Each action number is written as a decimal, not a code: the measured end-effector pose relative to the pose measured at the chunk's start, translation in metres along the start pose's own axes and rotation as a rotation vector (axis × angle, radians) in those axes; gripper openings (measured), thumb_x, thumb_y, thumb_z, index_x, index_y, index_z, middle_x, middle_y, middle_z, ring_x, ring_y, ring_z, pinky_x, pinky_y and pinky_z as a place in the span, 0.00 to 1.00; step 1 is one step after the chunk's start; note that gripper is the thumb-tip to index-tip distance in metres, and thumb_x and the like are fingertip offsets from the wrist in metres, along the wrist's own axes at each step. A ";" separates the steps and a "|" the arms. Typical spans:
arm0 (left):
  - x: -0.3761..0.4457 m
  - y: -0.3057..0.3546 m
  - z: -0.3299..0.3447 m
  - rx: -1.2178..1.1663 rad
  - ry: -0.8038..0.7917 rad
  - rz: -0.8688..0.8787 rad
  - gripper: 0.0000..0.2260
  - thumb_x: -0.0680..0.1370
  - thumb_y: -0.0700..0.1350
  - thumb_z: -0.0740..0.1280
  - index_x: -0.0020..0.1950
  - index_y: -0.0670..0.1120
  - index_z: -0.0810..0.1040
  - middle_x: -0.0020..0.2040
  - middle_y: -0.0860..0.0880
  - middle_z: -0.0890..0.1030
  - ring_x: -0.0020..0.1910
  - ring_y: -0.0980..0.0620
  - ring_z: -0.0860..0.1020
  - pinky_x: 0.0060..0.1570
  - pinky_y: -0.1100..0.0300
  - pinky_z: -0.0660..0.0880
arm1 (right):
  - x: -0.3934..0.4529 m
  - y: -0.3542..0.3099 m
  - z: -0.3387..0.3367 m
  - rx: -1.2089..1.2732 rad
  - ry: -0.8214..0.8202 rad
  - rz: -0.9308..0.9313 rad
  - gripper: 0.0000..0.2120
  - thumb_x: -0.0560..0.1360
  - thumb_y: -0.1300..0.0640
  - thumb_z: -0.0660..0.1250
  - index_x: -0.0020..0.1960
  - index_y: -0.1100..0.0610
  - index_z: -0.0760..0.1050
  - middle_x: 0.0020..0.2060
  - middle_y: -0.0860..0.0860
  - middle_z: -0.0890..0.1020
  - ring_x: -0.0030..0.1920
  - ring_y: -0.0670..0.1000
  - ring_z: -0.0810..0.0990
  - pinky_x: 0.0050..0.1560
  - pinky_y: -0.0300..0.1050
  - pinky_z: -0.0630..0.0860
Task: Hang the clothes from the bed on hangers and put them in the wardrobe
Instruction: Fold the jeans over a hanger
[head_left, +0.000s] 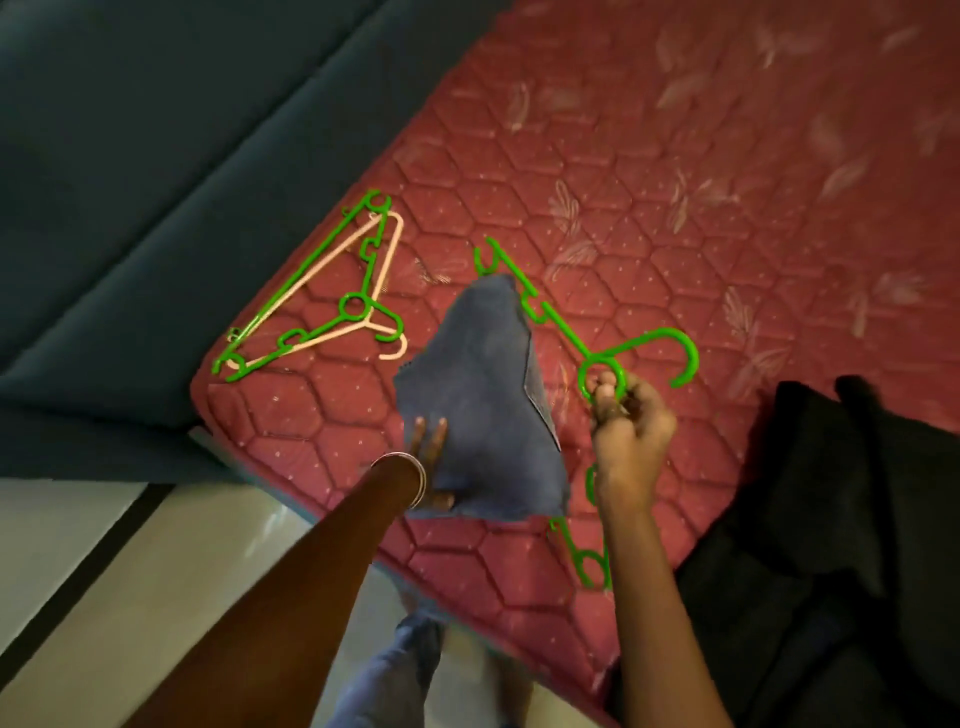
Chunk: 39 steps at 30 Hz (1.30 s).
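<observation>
Dim, soft, perhaps motion-blurred, corners bent.

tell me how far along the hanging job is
Nothing looks hung yet. In hand: right hand grips a green hanger at its ring, left hand holds blue jeans over it. Left: black clothes, with spare hangers on the bed. No wardrobe in view.

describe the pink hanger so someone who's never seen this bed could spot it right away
Start at the corner of the red quilted mattress nearest the dark blue padded surface. Two hangers lie stacked there, apart from the blue cloth and the hands. The pink hanger is the pale one underneath the green hanger; it is the only hanger in view that is not green.
</observation>
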<state>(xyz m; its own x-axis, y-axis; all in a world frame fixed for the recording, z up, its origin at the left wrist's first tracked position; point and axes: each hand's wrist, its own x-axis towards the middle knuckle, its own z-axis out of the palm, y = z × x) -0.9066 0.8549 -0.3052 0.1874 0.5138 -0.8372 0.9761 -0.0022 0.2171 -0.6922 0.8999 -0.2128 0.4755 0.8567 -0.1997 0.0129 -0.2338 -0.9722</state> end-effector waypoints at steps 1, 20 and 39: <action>-0.015 -0.003 -0.008 -0.077 -0.039 -0.003 0.42 0.77 0.54 0.65 0.76 0.47 0.36 0.77 0.43 0.53 0.73 0.43 0.60 0.69 0.54 0.60 | -0.001 -0.021 0.007 -0.024 -0.104 -0.085 0.06 0.74 0.61 0.64 0.41 0.53 0.76 0.32 0.49 0.76 0.32 0.45 0.69 0.30 0.39 0.65; -0.405 0.030 -0.102 -0.102 1.600 0.079 0.19 0.76 0.56 0.59 0.58 0.45 0.79 0.52 0.46 0.81 0.49 0.43 0.79 0.45 0.50 0.77 | -0.157 -0.301 0.000 -0.487 -1.057 -0.981 0.05 0.72 0.64 0.70 0.46 0.58 0.83 0.30 0.48 0.79 0.30 0.39 0.73 0.36 0.45 0.73; -0.849 -0.154 0.037 -0.395 2.219 -0.674 0.12 0.69 0.49 0.66 0.37 0.42 0.83 0.30 0.43 0.80 0.30 0.55 0.75 0.36 0.60 0.72 | -0.570 -0.487 0.193 -0.111 -1.499 -1.572 0.11 0.71 0.56 0.75 0.50 0.60 0.81 0.40 0.56 0.85 0.41 0.49 0.82 0.47 0.49 0.78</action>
<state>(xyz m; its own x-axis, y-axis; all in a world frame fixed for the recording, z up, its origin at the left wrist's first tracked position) -1.2115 0.3873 0.3535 -0.6495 0.1673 0.7418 0.7165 0.4613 0.5233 -1.1389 0.6139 0.3506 -0.8252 -0.0696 0.5606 -0.3388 0.8551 -0.3925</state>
